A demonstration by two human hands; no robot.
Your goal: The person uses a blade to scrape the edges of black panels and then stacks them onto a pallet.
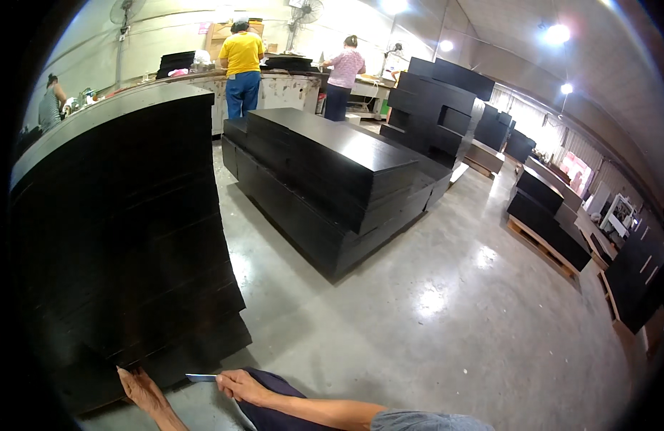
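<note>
Lower left: left hand laid open against tall black panel stack, judged heavy, stiff; right hand pinched on thin blade-like tool.

Matt black boards; glossy concrete floor

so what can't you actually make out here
- Left hand, head view: its fingers press against the tall stack of black panels; whether they grip a panel edge is hidden by dark on dark.
- Right hand: holds a small flat pale tool, too small to identify.
- Stack base: cut off by the dark fisheye rim.
- Workers at the far bench: facing away, their work hidden.
</note>
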